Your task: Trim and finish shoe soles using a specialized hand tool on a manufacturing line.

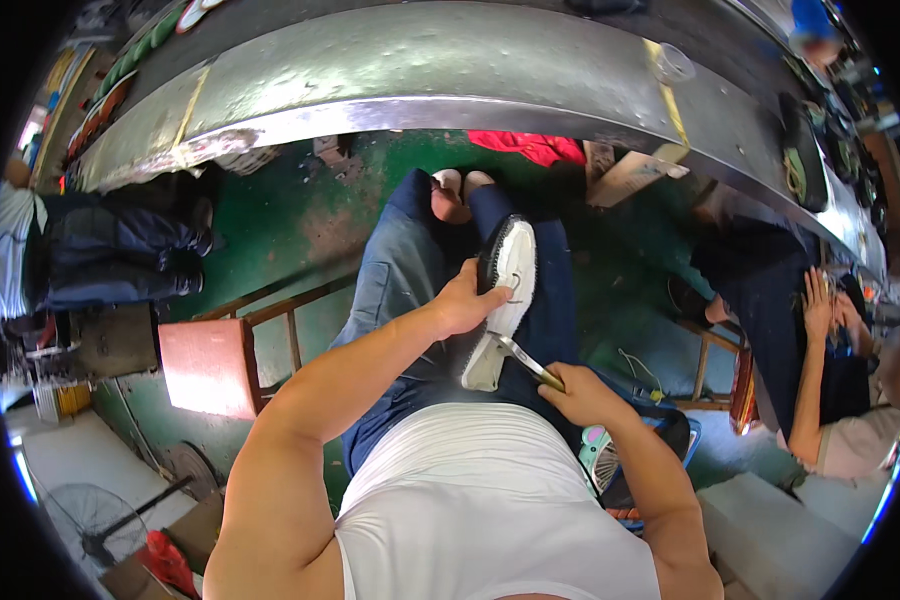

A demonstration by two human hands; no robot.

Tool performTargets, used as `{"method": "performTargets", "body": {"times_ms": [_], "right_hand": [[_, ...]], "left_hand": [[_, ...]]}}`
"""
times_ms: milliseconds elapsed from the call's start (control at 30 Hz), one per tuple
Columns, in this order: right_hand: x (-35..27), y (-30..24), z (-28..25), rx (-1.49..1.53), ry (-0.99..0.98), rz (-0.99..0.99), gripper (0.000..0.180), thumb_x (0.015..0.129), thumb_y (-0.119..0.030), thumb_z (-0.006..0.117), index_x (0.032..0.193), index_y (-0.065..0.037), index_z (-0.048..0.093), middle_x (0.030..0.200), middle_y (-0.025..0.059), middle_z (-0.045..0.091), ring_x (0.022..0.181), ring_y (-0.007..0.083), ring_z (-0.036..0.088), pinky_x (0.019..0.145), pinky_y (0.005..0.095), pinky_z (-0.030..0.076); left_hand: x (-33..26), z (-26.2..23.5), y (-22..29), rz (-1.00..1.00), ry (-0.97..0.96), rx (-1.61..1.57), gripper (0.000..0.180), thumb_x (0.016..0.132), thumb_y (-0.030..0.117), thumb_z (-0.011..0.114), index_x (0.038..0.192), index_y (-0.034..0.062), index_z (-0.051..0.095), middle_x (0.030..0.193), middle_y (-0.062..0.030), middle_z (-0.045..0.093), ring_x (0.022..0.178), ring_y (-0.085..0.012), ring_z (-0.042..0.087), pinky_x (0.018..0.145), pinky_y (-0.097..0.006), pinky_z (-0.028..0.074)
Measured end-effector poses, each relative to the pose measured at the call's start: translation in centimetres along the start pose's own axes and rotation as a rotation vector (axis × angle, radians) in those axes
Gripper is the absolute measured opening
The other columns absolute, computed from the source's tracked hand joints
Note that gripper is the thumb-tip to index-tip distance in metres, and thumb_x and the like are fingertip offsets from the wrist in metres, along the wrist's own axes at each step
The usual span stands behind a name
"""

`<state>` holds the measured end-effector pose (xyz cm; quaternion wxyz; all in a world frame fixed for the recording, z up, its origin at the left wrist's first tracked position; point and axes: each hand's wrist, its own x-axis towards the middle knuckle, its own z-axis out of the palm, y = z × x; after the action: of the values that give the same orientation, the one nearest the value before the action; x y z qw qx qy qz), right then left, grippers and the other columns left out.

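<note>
A black shoe with a whitish underside [516, 268] lies bottom up across my lap, its toe pointing away and its heel near my waist. My left hand [464, 302] is closed around the shoe's left side, with the thumb pressed on the white underside. My right hand [582, 394] grips the handle of a slim metal hand tool [523, 361]. The tool's shiny head touches or sits just over the shoe near the heel. Its exact kind is hard to make out.
A long metal-topped bench [420, 60] runs ahead of me. A stool with a pinkish seat [208, 368] stands left, and a small teal fan [598, 455] is by my right hip. Co-workers sit at the right [820, 330] and left [80, 250]. Red cloth [530, 147] lies under the bench.
</note>
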<state>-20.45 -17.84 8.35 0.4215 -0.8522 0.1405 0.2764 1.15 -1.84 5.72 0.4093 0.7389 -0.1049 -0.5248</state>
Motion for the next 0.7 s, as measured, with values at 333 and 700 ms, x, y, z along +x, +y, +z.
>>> {"method": "performTargets", "body": {"times_ms": [333, 700], "right_hand": [[-2.9, -1.0, 2.4, -0.341, 0.229, -0.064, 0.025, 0.094, -0.017, 0.059, 0.112, 0.0, 0.058, 0.101, 0.0226, 0.067, 0.089, 0.0407, 0.067, 0.078, 0.0484, 0.054], [0.8, 3.7, -3.6, 0.757, -0.602, 0.191, 0.028, 0.096, -0.019, 0.064, 0.114, 0.003, 0.064, 0.101, 0.0081, 0.07, 0.08, 0.0142, 0.067, 0.062, 0.0283, 0.058]], "left_hand": [[0.3, 3.0, -6.5, 0.338, 0.098, -0.133, 0.102, 0.091, 0.018, 0.069, 0.162, 0.0174, -0.004, 0.158, -0.0191, 0.027, 0.143, -0.0285, 0.033, 0.118, -0.036, 0.028], [-3.0, 3.4, -9.1, 0.295, 0.051, 0.055, 0.103, 0.095, 0.028, 0.062, 0.159, 0.0127, -0.017, 0.166, -0.0208, 0.003, 0.155, -0.0345, 0.009, 0.123, -0.037, 0.016]]}}
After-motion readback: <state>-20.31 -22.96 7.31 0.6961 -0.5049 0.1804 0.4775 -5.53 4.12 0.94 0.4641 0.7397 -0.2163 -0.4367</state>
